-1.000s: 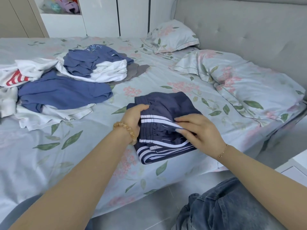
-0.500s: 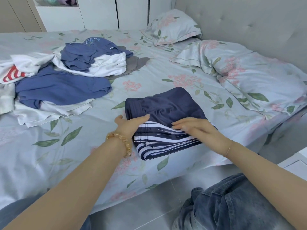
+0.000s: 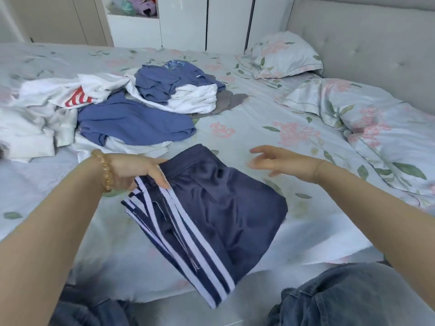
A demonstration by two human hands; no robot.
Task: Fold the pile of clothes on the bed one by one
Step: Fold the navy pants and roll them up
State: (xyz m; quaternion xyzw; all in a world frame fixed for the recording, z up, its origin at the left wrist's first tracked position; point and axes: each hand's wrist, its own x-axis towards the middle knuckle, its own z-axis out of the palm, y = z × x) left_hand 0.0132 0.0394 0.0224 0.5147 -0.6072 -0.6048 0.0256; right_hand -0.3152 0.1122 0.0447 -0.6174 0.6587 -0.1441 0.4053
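Folded navy shorts (image 3: 223, 208) with white side stripes are lifted off the floral bed sheet (image 3: 247, 123), tilted with their lower end hanging past the bed's front edge. My left hand (image 3: 138, 170) grips their upper left corner by the waistband. Off to the right, my right hand (image 3: 275, 161) hovers above the sheet with its fingers loosely spread, holding nothing and clear of the shorts. The unfolded pile (image 3: 113, 114) of blue and white clothes lies at the back left of the bed.
A small floral pillow (image 3: 282, 57) and a larger one (image 3: 367, 123) lie on the right by the grey padded headboard (image 3: 376, 43). White wardrobe doors (image 3: 204, 22) stand behind the bed. My jeans-clad knees (image 3: 353, 295) are at the bottom edge.
The shorts were lying flat under both hands. Now my left hand has picked them up by the corner, and my right hand has come off them and moved right.
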